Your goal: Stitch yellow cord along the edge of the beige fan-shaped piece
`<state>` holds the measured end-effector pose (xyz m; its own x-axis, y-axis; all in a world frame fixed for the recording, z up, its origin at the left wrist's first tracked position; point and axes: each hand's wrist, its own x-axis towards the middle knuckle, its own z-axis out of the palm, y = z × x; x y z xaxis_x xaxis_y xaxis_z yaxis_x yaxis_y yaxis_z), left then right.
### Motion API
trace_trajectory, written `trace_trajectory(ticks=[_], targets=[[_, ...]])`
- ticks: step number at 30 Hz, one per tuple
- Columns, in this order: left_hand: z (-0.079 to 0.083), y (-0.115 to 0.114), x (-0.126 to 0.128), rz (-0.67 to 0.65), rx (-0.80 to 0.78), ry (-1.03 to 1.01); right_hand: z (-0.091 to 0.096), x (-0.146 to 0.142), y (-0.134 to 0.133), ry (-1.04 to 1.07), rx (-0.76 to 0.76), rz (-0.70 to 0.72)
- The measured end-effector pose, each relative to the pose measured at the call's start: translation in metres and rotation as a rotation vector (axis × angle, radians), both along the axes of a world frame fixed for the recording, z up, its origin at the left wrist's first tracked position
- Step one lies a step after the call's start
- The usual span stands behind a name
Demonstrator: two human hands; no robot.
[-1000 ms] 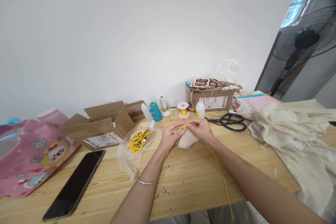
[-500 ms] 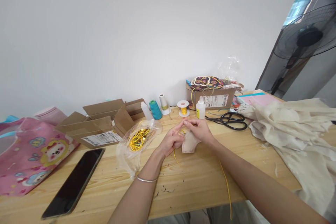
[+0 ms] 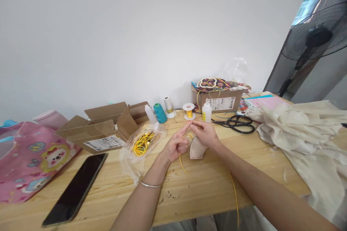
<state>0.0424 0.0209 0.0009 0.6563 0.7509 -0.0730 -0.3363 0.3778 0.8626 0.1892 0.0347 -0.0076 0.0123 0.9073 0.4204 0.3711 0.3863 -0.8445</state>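
Observation:
Over the middle of the wooden table (image 3: 206, 187), my left hand (image 3: 176, 143) has its index finger stretched forward and the other fingers curled round a yellow cord (image 3: 181, 159). My right hand (image 3: 205, 134) pinches the same cord just beyond that fingertip and also holds a small beige piece of fabric (image 3: 196, 149) under its palm. The cord trails back under my right forearm and hangs over the table's near edge. A silver bracelet sits on my left wrist.
A clear bag of yellow cord (image 3: 141, 143) lies left of my hands, a dark phone (image 3: 76, 188) further left, with open cardboard boxes (image 3: 103, 130) and a pink bag (image 3: 29, 158). Thread spools (image 3: 160, 113), a glue bottle (image 3: 206, 112), black scissors (image 3: 238, 124), a box (image 3: 219, 101) and cream cloth (image 3: 306, 140) lie behind and right.
My left index finger has straightened forward while the other fingers curled in. The beige fabric piece has tipped more upright under my right hand. The view has shifted slightly.

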Motion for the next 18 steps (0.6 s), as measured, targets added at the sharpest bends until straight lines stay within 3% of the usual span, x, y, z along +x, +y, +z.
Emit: trace_trajectory(ticks=[3, 11, 18], targets=[[-0.0027, 0.0012, -0.002, 0.004, -0.036, -0.027, -0.0006, 0.0038, 0.0003, -0.132, 0.061, -0.069], [-0.0086, 0.0052, -0.0047, 0.013, -0.055, -0.005, 0.0024, 0.0064, -0.0011, -0.366, 0.154, -0.056], [-0.0079, 0.0044, -0.0052, 0.018, -0.078, -0.027, 0.0044, 0.0072, -0.0012, -0.405, 0.191, -0.043]])
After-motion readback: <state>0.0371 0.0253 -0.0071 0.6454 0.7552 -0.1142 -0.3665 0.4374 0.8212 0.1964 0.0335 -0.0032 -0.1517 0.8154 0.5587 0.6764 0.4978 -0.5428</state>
